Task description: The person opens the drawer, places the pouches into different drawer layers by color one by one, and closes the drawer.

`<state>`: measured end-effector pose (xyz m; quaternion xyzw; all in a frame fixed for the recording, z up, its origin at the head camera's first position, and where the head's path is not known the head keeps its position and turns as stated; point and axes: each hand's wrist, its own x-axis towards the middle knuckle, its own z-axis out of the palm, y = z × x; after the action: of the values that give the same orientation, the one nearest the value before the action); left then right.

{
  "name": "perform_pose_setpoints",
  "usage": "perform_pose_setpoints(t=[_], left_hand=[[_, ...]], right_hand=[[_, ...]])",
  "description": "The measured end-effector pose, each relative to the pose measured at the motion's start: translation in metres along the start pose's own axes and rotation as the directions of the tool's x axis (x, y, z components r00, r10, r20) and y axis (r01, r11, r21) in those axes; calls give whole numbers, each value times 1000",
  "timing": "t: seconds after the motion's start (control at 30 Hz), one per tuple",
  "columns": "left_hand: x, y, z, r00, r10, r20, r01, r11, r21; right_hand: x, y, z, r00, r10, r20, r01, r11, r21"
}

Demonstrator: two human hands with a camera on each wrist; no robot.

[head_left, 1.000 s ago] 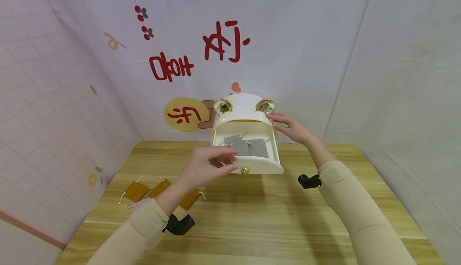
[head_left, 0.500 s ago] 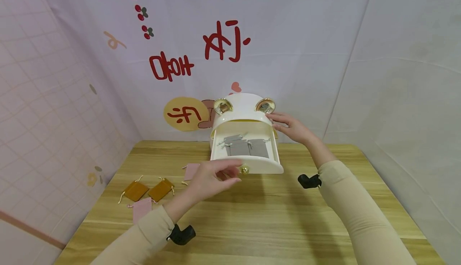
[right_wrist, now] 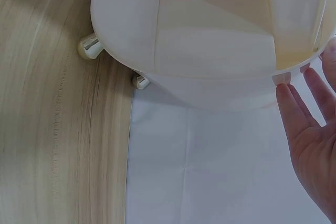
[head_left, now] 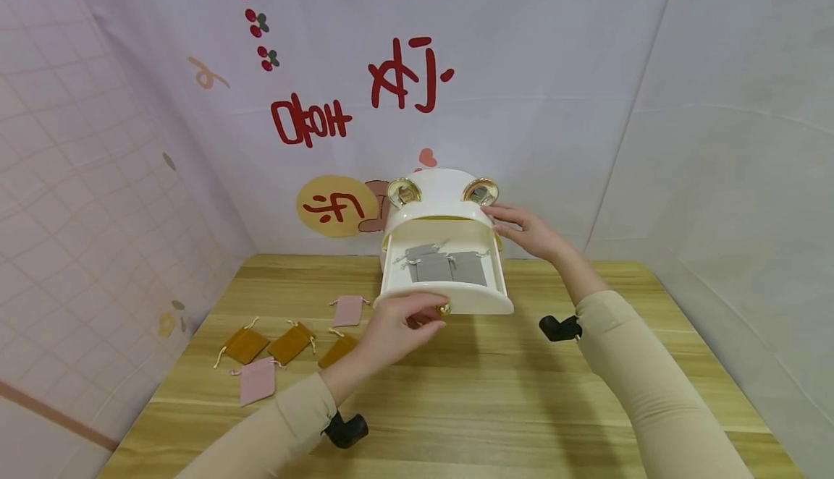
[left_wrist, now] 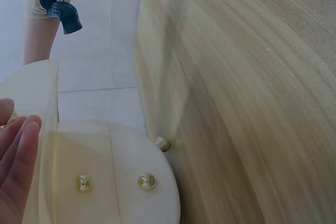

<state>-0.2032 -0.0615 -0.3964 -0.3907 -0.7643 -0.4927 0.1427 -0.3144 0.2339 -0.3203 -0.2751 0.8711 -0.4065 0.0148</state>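
A white cabinet (head_left: 439, 188) with two gold ring-shaped ornaments stands at the table's back, its top drawer (head_left: 400, 233) pulled out. Several grey pouches (head_left: 434, 268) lie inside the drawer. My left hand (head_left: 397, 331) is at the drawer front, thumb and fingertips round the gold knob (head_left: 445, 308); in the left wrist view the fingers (left_wrist: 23, 148) pinch it, mostly hiding it. My right hand (head_left: 529, 233) rests extended fingers on the cabinet's right side, and the right wrist view shows its fingertips (right_wrist: 283, 90) touching the white shell (right_wrist: 210, 90).
Left on the wooden table (head_left: 482, 407) lie three mustard pouches, one (head_left: 246, 345) farthest left, and two pink pouches (head_left: 257, 380), the other (head_left: 348, 310) nearer the cabinet. Two lower knobs (left_wrist: 83, 183) show on the cabinet front. A printed cloth (head_left: 541, 66) hangs behind.
My left hand has moved right and down from over the drawer's front edge to the knob, uncovering pouches on the table. The right hand and the drawer have stayed in place.
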Motion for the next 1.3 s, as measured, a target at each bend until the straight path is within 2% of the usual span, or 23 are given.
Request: perform_pose_setpoints(t=[0.23, 0.5, 0.77, 0.9, 1.07, 1.23, 1.3], left_hand=[[3, 0, 5, 997, 3, -82, -2, 1000, 8], [14, -4, 5, 993, -52, -106, 53, 999, 8], [33, -18, 3, 986, -92, -141, 87, 996, -37], [44, -25, 3, 982, -123, -143, 113, 991, -76], [57, -33, 2, 979, -144, -148, 133, 988, -82], [69, -38, 1, 974, -171, -151, 159, 983, -87], [73, -34, 0, 969, -189, -158, 177, 980, -88]], right_hand=[[0, 3, 0, 1000, 2, -2, -2, 1000, 17], [-2, 0, 0, 1000, 3, -7, -3, 1000, 14], [-1, -1, -1, 1000, 0, 0, 0, 1000, -13], [-1, -2, -1, 1000, 8, -1, -8, 1000, -15], [-1, -1, -1, 1000, 18, 0, -18, 1000, -21], [0, -1, -1, 1000, 18, 2, -17, 999, -28], [1, 5, -2, 1000, 15, 1, -15, 1000, -28]])
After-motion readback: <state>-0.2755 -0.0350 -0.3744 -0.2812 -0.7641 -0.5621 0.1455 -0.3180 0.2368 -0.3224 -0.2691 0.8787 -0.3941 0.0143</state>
